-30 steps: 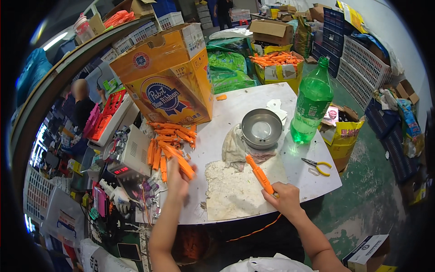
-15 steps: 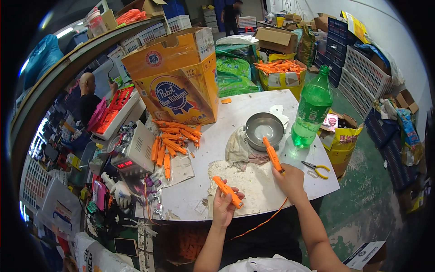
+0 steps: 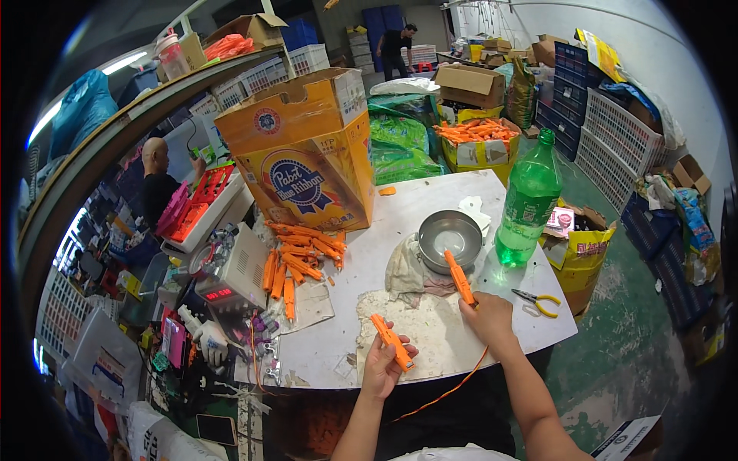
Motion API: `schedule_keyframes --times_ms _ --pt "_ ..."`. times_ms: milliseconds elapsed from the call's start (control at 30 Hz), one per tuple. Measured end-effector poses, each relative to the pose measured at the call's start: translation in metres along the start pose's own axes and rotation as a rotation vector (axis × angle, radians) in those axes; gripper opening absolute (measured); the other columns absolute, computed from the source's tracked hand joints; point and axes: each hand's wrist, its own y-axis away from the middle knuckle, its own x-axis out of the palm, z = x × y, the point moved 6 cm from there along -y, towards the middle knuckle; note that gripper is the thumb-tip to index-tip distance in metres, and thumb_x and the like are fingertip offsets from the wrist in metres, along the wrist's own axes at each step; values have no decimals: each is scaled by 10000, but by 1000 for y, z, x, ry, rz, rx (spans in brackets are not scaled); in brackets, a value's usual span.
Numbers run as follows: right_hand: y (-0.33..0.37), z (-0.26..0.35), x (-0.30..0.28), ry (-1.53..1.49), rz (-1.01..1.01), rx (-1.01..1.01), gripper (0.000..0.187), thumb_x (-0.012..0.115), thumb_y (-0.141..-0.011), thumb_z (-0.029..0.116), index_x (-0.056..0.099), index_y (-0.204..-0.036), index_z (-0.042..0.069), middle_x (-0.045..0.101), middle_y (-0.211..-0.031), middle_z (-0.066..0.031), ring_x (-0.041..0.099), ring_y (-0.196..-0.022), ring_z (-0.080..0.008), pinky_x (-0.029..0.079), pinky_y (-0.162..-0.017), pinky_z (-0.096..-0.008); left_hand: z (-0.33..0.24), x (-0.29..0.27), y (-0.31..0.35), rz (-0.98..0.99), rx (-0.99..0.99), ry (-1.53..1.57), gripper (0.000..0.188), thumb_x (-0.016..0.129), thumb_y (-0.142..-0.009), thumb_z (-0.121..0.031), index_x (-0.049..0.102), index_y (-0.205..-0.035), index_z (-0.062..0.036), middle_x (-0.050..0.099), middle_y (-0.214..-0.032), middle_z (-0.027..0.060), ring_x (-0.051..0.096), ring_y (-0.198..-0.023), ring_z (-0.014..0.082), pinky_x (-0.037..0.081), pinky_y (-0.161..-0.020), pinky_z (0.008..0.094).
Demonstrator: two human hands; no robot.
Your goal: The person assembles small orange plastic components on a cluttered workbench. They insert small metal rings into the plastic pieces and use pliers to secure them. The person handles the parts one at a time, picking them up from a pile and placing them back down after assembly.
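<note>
A white table (image 3: 430,194) is carrying most of the things. A big orange box (image 3: 307,184) is standing at its far left corner. A green bottle (image 3: 526,211) is standing by the right edge. A heap of orange parts (image 3: 302,255) is lying by the left edge, in front of the box. A metal bowl (image 3: 430,240) is sitting nearer the right edge, close to the bottle.

Over the near edge, the right hand (image 3: 492,316) is wrapping its fingers around an orange stick (image 3: 459,279), and the left hand (image 3: 378,371) is gripping 1 orange part (image 3: 393,343). Pliers (image 3: 546,302) are lying toward the near right corner. A thin wire (image 3: 453,388) is hanging past the near edge.

Only 1 part is being worked on, it seems, and lots are lying in the heap, so plenty is probably waiting. Nothing is showing which parts are done.
</note>
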Motion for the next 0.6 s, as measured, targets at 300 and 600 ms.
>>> schedule_keyframes --times_ms 300,600 --pt "1 2 1 -12 7 9 350 619 -777 385 635 -653 59 609 -575 -113 602 -508 -290 469 -530 -406 0 1 2 -18 -6 -7 518 590 -894 -155 329 -1338 -98 566 -1049 121 619 -919 255 506 -881 414" --pt "-1 0 4 -12 10 15 367 606 -788 409 645 -669 65 610 -568 -107 604 -500 -288 473 -531 -408 2 1 0 -34 -24 -30 522 599 -890 -165 336 -1337 -108 570 -1040 112 615 -904 232 513 -882 403"
